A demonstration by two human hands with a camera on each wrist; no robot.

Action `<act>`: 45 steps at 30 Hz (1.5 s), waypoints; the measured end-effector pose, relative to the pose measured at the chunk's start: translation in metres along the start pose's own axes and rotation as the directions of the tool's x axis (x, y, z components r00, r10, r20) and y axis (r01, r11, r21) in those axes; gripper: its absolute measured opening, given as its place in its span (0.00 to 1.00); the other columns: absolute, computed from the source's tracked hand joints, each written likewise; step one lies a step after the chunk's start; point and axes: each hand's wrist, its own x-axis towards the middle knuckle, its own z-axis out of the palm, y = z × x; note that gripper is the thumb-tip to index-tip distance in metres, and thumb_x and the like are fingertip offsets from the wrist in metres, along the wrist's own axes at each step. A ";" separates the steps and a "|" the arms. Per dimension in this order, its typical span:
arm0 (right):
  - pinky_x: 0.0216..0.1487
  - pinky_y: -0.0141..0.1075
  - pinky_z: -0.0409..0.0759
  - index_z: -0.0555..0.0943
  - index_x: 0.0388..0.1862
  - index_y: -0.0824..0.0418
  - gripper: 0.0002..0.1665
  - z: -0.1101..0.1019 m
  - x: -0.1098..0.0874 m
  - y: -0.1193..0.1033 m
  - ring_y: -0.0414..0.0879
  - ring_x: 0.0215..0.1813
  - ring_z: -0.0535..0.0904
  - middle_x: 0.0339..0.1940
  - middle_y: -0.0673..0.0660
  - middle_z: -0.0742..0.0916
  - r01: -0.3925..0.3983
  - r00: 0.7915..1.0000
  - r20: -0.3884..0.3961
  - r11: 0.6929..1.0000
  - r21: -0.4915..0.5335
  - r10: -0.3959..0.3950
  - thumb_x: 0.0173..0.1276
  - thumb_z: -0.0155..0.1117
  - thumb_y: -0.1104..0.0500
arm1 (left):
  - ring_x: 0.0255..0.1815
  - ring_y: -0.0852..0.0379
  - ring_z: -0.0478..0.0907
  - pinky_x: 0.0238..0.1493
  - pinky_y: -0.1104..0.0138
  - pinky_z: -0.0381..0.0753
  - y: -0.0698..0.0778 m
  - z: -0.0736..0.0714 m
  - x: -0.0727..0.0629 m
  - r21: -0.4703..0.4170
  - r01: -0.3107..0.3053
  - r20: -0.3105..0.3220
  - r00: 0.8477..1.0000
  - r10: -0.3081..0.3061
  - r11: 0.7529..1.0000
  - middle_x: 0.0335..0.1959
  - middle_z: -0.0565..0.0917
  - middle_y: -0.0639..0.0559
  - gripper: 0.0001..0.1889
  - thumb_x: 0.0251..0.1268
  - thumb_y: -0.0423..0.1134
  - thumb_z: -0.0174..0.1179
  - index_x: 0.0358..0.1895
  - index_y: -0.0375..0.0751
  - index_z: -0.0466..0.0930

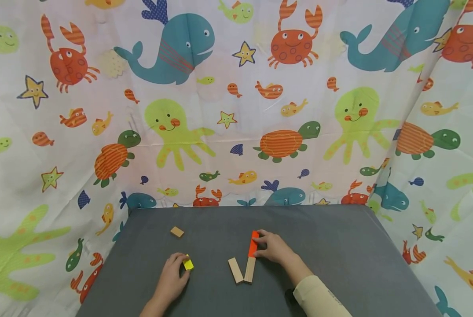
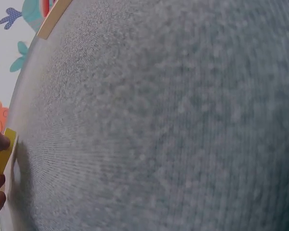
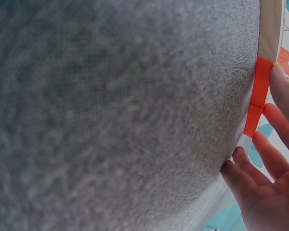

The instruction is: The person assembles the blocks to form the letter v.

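Observation:
In the head view, my left hand [image 1: 172,276] pinches a small yellow block [image 1: 188,263] between thumb and fingers. The left wrist view catches this yellow block [image 2: 5,153] at its left edge. My right hand [image 1: 276,249] touches the side of two orange blocks [image 1: 253,245], which lie end to end; the seam between them shows in the right wrist view. Its thumb and fingers [image 3: 275,118] are spread along the same side of them. A plain wooden block [image 1: 250,270] continues the orange row toward me. Another wooden block [image 1: 236,270] slants up to its near end, making a V.
A short wooden block [image 1: 177,232] lies apart at the back left of the grey cloth-covered table [image 1: 323,237]. Behind the table hangs a white curtain [image 1: 220,70] printed with sea animals, which also runs along both sides.

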 end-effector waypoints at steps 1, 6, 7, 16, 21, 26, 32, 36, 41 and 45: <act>0.69 0.63 0.69 0.81 0.66 0.55 0.35 0.000 0.000 0.000 0.68 0.72 0.69 0.75 0.61 0.73 -0.001 1.000 0.001 1.000 0.000 0.001 0.60 0.77 0.49 | 0.60 0.45 0.75 0.60 0.47 0.78 0.001 0.000 0.000 -0.002 0.000 -0.003 1.000 0.000 1.000 0.58 0.77 0.47 0.18 0.58 0.33 0.72 0.53 0.44 0.83; 0.69 0.64 0.68 0.81 0.66 0.56 0.35 -0.001 0.000 0.000 0.69 0.72 0.68 0.75 0.63 0.73 -0.003 1.000 0.001 1.000 -0.001 0.003 0.60 0.77 0.49 | 0.61 0.43 0.75 0.59 0.47 0.79 0.007 -0.002 0.001 0.004 0.005 -0.007 1.000 -0.005 1.000 0.59 0.77 0.45 0.23 0.58 0.34 0.72 0.59 0.42 0.81; 0.69 0.64 0.68 0.81 0.66 0.56 0.35 -0.001 0.000 0.000 0.69 0.72 0.68 0.75 0.63 0.73 -0.001 1.000 0.000 1.000 -0.001 0.001 0.60 0.78 0.49 | 0.61 0.43 0.75 0.59 0.47 0.79 0.008 -0.002 0.002 0.005 0.003 -0.009 1.000 -0.003 1.000 0.60 0.76 0.45 0.25 0.59 0.34 0.72 0.61 0.41 0.81; 0.69 0.63 0.68 0.81 0.66 0.55 0.35 0.002 0.000 0.002 0.68 0.73 0.68 0.75 0.63 0.72 -0.001 1.000 -0.003 1.000 -0.005 0.001 0.60 0.77 0.48 | 0.57 0.45 0.75 0.56 0.49 0.80 0.022 -0.005 0.003 -0.023 -0.036 -0.054 0.998 0.035 0.999 0.56 0.76 0.44 0.29 0.56 0.33 0.73 0.64 0.34 0.79; 0.69 0.65 0.68 0.81 0.66 0.55 0.35 0.001 0.001 0.002 0.69 0.72 0.68 0.75 0.63 0.72 -0.003 1.000 -0.007 1.000 -0.003 0.003 0.60 0.77 0.48 | 0.57 0.45 0.74 0.55 0.50 0.80 0.027 -0.005 0.004 -0.032 -0.037 -0.032 0.999 0.036 0.999 0.57 0.75 0.43 0.31 0.57 0.33 0.73 0.66 0.33 0.77; 0.69 0.64 0.68 0.80 0.67 0.55 0.35 0.002 0.000 0.002 0.68 0.73 0.68 0.75 0.62 0.72 -0.001 1.000 -0.003 1.000 0.005 0.001 0.61 0.77 0.48 | 0.57 0.44 0.74 0.55 0.50 0.80 0.033 -0.004 0.006 -0.058 -0.043 -0.028 0.999 0.041 0.997 0.56 0.75 0.43 0.31 0.56 0.33 0.73 0.66 0.33 0.77; 0.69 0.65 0.67 0.80 0.67 0.55 0.36 0.001 0.000 0.002 0.69 0.73 0.68 0.75 0.63 0.72 -0.001 1.000 -0.007 1.000 -0.001 0.000 0.60 0.77 0.48 | 0.59 0.44 0.74 0.57 0.48 0.79 0.041 -0.002 0.009 -0.081 -0.051 -0.034 0.998 0.049 0.995 0.57 0.75 0.44 0.30 0.56 0.34 0.73 0.65 0.36 0.78; 0.69 0.65 0.68 0.80 0.67 0.56 0.36 0.000 0.000 0.002 0.69 0.72 0.69 0.75 0.63 0.73 0.004 1.000 -0.006 1.000 0.001 -0.004 0.60 0.77 0.48 | 0.59 0.45 0.74 0.57 0.49 0.79 0.047 -0.001 0.011 -0.097 -0.063 -0.040 0.997 0.059 0.993 0.57 0.75 0.45 0.30 0.56 0.34 0.73 0.65 0.36 0.79; 0.69 0.64 0.69 0.80 0.67 0.55 0.37 0.001 0.000 0.002 0.68 0.72 0.69 0.75 0.62 0.73 -0.006 1.000 -0.005 1.000 0.002 0.006 0.60 0.77 0.48 | 0.57 0.46 0.73 0.56 0.50 0.79 0.050 0.000 0.014 -0.110 -0.089 -0.057 0.995 0.083 0.990 0.56 0.75 0.46 0.29 0.56 0.33 0.73 0.63 0.36 0.79; 0.69 0.64 0.68 0.80 0.68 0.53 0.36 0.002 0.001 0.003 0.68 0.73 0.68 0.75 0.60 0.73 -0.017 1.000 -0.003 1.000 -0.002 0.017 0.60 0.77 0.47 | 0.57 0.46 0.73 0.56 0.50 0.79 0.052 0.000 0.014 -0.117 -0.096 -0.050 0.995 0.091 0.988 0.56 0.75 0.45 0.29 0.56 0.32 0.73 0.63 0.35 0.79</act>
